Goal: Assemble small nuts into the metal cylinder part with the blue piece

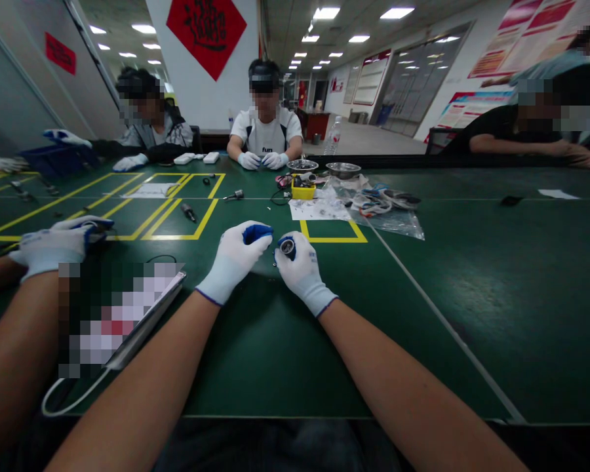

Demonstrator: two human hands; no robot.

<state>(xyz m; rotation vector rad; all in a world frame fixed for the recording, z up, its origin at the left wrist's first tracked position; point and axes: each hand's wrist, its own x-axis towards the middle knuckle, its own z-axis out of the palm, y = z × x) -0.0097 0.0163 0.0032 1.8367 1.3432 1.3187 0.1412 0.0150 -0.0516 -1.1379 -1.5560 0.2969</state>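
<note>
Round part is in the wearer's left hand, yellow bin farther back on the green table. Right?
One fix: the head view shows the round part in the wearer's right hand, not the left hand. The yellow bin is indeed farther back on the green table.

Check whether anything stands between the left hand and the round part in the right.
Nothing separate is visible between the left hand and the round part. Only the grip of the right hand covers part of its side; the end facing the camera is uncovered.
</note>
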